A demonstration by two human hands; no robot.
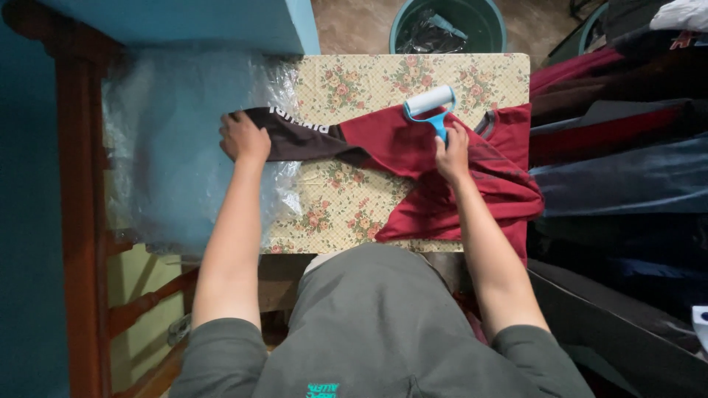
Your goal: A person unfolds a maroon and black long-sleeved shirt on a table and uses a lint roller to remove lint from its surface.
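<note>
A dark red shirt (435,184) with a black sleeve (299,136) lies spread on a table with a floral cloth (346,88). My left hand (243,138) presses down on the end of the black sleeve, stretching it out to the left. My right hand (452,153) grips the blue handle of a lint roller (431,105). Its white roll rests on the red cloth near the shirt's shoulder. The shirt's lower part hangs crumpled over the table's right front edge.
A clear plastic bag (177,147) covers the table's left part. A green bucket (448,26) stands on the floor beyond the table. A pile of dark and red garments (619,125) lies to the right. A wooden frame (77,184) runs down the left.
</note>
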